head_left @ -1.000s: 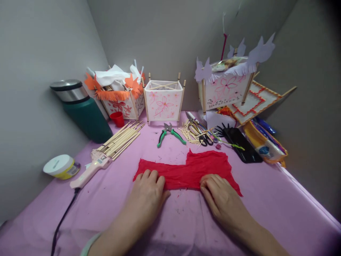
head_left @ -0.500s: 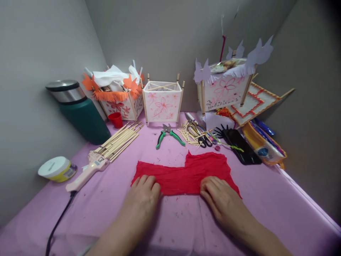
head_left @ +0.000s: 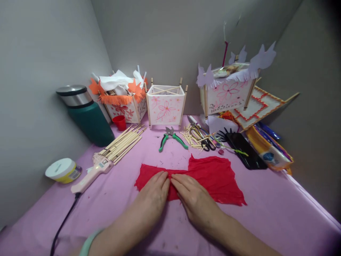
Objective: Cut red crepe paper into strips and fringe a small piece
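Two hands, your left hand (head_left: pixel 155 193) and your right hand (head_left: pixel 196 197), lean together, fingers bent and tips nearly meeting, on a wrinkled red sheet (head_left: pixel 215 177). The sheet lies beneath them on the pink tablecloth (head_left: pixel 274 202). With your hands as the dial's centre, it reaches a little toward nine o'clock and farther toward three, its taller part at two. Both hands touch it; whether your fingers pinch it or only press, I cannot tell. At twelve o'clock lie green-handled pliers (head_left: pixel 169 133), handles spread, and behind them stands a white box (head_left: pixel 165 110) with pink flowers. At nine is a pink corded tool (head_left: pixel 92 173); at ten, wooden sticks (head_left: pixel 124 144); at two, a black phone (head_left: pixel 247 153).
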Tool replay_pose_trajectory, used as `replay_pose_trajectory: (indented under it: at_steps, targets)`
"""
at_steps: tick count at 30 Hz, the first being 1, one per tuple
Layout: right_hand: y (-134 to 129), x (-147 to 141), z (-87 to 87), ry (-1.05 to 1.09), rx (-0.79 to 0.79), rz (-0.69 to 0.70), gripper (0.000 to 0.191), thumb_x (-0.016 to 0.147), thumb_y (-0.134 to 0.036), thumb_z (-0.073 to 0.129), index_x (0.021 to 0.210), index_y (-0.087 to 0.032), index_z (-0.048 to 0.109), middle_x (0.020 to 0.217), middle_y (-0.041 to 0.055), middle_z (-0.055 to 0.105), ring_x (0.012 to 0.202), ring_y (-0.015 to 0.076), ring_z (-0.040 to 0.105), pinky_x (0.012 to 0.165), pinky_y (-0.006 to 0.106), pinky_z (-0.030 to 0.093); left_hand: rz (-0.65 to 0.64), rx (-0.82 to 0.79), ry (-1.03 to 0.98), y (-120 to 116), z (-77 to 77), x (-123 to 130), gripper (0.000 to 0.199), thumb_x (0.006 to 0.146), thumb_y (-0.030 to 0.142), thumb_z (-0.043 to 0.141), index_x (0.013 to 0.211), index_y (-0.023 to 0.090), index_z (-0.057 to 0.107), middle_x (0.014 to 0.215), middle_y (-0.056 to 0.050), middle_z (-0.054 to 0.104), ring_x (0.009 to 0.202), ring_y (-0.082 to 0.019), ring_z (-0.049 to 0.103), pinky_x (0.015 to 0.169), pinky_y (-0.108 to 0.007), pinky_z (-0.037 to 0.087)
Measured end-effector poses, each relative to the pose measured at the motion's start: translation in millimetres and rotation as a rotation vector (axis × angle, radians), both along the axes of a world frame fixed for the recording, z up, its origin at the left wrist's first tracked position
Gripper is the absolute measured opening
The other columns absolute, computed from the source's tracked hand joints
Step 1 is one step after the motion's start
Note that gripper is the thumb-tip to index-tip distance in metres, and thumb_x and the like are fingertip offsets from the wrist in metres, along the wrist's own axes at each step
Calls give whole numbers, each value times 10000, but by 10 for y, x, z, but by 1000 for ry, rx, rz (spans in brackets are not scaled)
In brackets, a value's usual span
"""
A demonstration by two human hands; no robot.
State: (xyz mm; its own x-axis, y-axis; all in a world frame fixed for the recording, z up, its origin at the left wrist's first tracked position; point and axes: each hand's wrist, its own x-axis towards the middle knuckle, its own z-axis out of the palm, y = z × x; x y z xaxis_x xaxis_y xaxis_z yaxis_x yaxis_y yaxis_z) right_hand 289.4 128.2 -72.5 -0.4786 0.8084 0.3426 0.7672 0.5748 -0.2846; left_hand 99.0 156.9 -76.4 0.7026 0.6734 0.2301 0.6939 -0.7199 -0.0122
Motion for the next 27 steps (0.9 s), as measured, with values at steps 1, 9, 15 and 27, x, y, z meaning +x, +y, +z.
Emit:
replay_pose_trajectory:
  at_steps: [1, 9, 15, 27]
  targets:
    - [-5, -9, -28, -16, -8, -4, 499, 866, -43, 384, 1332, -76, 558, 1367, 160, 579, 1279, 258, 512, 1078, 474, 428, -2, -1, 37, 1, -20, -16, 478, 879, 28, 328, 1314, 58, 525, 1411, -210, 521, 1319, -281, 480, 1052, -467, 433]
    - [-47, 58, 43, -184, -178, -177, 570, 979, -434, 432, 1482, -173, 382, 1545, 117, 335, 1443, 301, 266, 1151, 595, 255, 303, -234, 195, 2, 245, -59, 672, 950, 501, 388, 1471, 77, 371, 1527, -290, 227, 1420, -453, 197, 1049, -746, 208]
    - [-112, 229, -23, -240, -189, -316, 778, 932, -619, 403, 1494, -85, 334, 1565, 184, 236, 1455, 333, 204, 1142, 592, 271, 331, -278, 175, 5, 229, -88, 734, 939, 551, 366, 1486, 63, 323, 1535, -301, 169, 1437, -439, 104, 1073, -731, 152]
    - [-669, 1074, -147, -176, 11, -730, 604, 962, -543, 363, 1332, -95, 526, 1401, 203, 526, 1288, 342, 495, 1011, 543, 443, 260, -210, 144, 68, 333, -72, 847, 873, 653, 432, 1427, 12, 424, 1507, -325, 279, 1415, -473, 221, 1045, -730, 235]
